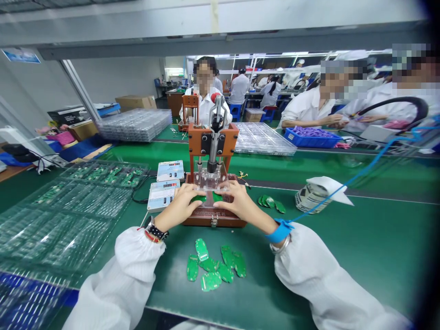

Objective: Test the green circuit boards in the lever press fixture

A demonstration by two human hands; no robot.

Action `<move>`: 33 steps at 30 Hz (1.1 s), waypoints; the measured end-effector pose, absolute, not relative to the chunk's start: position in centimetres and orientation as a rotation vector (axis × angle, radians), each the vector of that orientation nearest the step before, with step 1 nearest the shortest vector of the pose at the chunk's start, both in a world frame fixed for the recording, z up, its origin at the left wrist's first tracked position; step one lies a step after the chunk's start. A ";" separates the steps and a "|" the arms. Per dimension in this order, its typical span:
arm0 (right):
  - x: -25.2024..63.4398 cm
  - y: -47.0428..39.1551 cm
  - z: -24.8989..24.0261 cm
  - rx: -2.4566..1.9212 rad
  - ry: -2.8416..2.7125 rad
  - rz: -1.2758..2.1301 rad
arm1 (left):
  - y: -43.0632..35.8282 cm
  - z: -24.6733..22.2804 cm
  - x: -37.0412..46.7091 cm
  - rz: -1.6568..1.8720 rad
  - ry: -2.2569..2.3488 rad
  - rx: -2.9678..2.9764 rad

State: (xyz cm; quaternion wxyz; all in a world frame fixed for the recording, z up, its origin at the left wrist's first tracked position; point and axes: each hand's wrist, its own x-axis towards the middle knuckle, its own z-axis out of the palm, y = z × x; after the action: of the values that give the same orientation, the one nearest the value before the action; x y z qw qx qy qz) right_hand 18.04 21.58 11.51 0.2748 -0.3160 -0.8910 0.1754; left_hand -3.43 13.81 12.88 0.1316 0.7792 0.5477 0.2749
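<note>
Your 1 camera sat on your head and looked forward and down across the green bench (343,247). Your 2 white sleeves (118,275) filled the lower left and lower right, and your left hand (185,198) and right hand (238,198) lay near, around the centre. The press (213,149) stood close, almost straight ahead. The wide view reached workers (239,88) well back, beneath an overhead beam (137,49).

Two orange presses (212,156), two display boxes (161,197), at least seven loose green boards (211,281)
</note>
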 end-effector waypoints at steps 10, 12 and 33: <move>18.2 20.4 12.1 -0.978 -2.477 0.411 | 14.1 12.1 -3.0 0.997 1.559 2.236; 18.1 20.3 11.9 -1.003 -2.455 0.414 | 13.5 11.9 -2.4 0.963 1.703 2.216; 19.0 23.5 20.7 -0.757 -1.707 0.458 | 13.6 10.8 -2.9 0.921 1.745 2.263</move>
State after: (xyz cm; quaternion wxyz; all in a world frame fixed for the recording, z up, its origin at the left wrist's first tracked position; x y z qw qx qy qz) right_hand 18.96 23.47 20.69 0.5723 -0.3227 -0.7282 0.1951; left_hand -2.92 13.61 10.75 0.0697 0.7519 0.5797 0.3062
